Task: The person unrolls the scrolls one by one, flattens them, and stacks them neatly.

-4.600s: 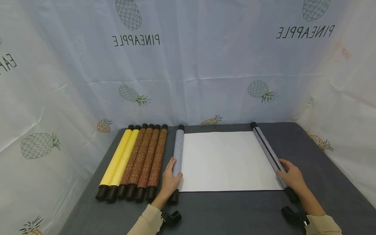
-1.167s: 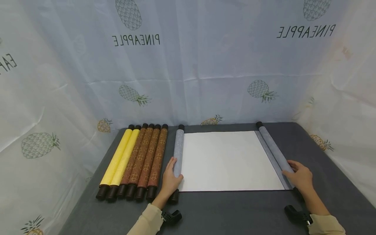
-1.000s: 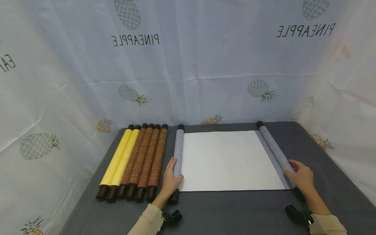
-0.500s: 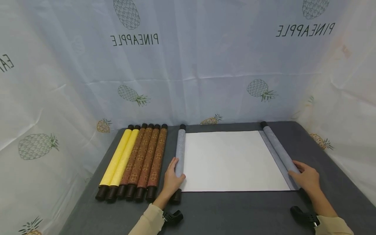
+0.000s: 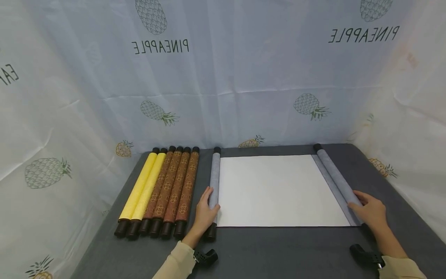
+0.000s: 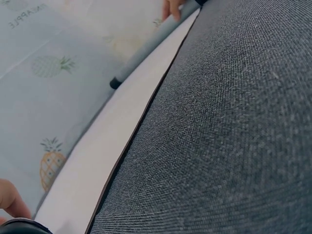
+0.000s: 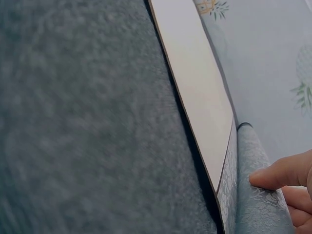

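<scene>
A hanging scroll with a blank white sheet (image 5: pixel 278 190) lies spread flat between two grey rolled ends. My left hand (image 5: pixel 205 211) holds the left roll (image 5: pixel 215 174) near its lower part, thumb toward the sheet and fingers on the outer side. On the other side, my right hand (image 5: pixel 371 211) grips the right roll (image 5: pixel 336 174) near its front end. A flat grey border strip (image 5: pixel 332 184) shows between the sheet and that roll. The right wrist view shows the thumb pressing on the patterned grey roll (image 7: pixel 263 209), with other fingers behind it.
Left of the scroll lie two yellow rolled scrolls (image 5: pixel 139 186) and several brown patterned ones (image 5: pixel 170 186), side by side with black end knobs. All rest on a dark grey cloth-covered table (image 5: pixel 278 252). A pineapple-print curtain (image 5: pixel 244 77) stands behind and along both sides.
My right hand has moved rightward with the right roll, so the sheet lies wider and the grey border strip shows. The left hand and left roll have shifted slightly right.
</scene>
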`<state>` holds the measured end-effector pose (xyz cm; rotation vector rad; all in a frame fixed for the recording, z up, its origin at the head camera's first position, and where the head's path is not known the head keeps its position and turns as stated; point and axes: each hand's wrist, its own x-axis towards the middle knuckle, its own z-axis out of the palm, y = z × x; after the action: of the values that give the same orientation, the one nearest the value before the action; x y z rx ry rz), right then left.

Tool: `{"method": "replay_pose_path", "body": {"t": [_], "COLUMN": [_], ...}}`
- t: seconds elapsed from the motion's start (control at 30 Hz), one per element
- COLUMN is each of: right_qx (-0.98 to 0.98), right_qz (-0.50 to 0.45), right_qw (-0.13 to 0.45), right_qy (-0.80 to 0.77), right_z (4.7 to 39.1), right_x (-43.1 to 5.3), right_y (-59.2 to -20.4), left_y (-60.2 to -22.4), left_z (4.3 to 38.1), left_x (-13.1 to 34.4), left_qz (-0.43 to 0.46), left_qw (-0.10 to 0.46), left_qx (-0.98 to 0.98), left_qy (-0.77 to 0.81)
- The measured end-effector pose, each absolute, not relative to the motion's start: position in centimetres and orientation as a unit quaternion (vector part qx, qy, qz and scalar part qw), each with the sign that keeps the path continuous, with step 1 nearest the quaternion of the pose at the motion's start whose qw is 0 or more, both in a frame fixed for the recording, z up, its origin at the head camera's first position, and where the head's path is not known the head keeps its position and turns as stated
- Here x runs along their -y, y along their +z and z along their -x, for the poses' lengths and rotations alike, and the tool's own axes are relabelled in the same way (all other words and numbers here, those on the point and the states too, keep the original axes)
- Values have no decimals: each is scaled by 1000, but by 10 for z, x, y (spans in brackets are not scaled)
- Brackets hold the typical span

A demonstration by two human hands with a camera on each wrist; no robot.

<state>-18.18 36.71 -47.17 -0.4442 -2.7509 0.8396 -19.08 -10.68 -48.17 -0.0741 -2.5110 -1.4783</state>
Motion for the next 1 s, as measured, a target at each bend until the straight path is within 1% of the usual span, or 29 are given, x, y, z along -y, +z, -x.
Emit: {"method": "replay_pose_path", "body": {"t": [0.3, 0.4, 0.53, 0.7, 1.0], "right_qx": [942, 942, 941, 940, 942], "right_qz": [148, 147, 152, 156, 159], "right_qw": [126, 123, 114, 118, 113], "right_qy": [275, 277, 281, 280, 273], "right_z": [184, 183, 184, 185, 183], "right_x": [-374, -376, -378, -380, -385], "right_y": [-474, -475, -475, -474, -473], "left_y": [-481, -480, -481, -482, -484], "left_z": [193, 193, 194, 197, 201], "left_x": [105, 105, 106, 106, 106], "left_qz": [30, 23, 25, 32, 33], "left_qw": [68, 63, 71, 86, 76], "left_qx": [852, 851, 853, 854, 861], "left_qy": [-519, -521, -517, -512, -502]}}
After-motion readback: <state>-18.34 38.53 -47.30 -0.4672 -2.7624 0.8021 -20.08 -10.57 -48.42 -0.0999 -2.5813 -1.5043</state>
